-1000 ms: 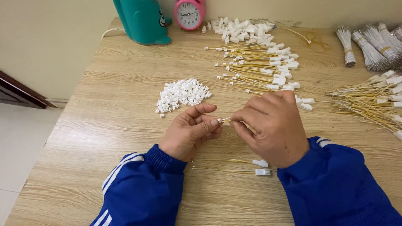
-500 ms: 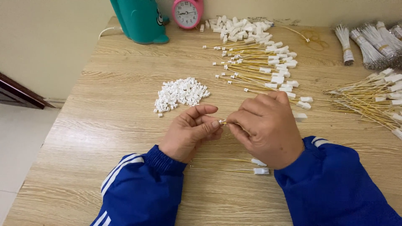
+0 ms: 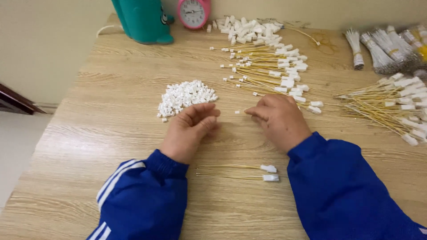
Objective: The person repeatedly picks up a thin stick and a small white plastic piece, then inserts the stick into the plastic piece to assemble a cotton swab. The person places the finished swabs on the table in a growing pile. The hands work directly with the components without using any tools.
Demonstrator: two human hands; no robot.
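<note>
Where fingers curl, right hand (image 3: 280,121) hides wire.

Connector pile (image 3: 186,96) mid-table (image 3: 89,133), left of wire spread (image 3: 267,66); clock (image 3: 194,12) at far edge; wire bundle (image 3: 391,106) at right edge; two wires (image 3: 240,172) near front edge.

Small white connector (image 3: 237,112) at right fingertips; white connector pile (image 3: 184,96) beside left hand.

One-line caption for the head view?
Right hand pinches a white-tipped wire beside the left hand, near a heap of white connectors.
</note>
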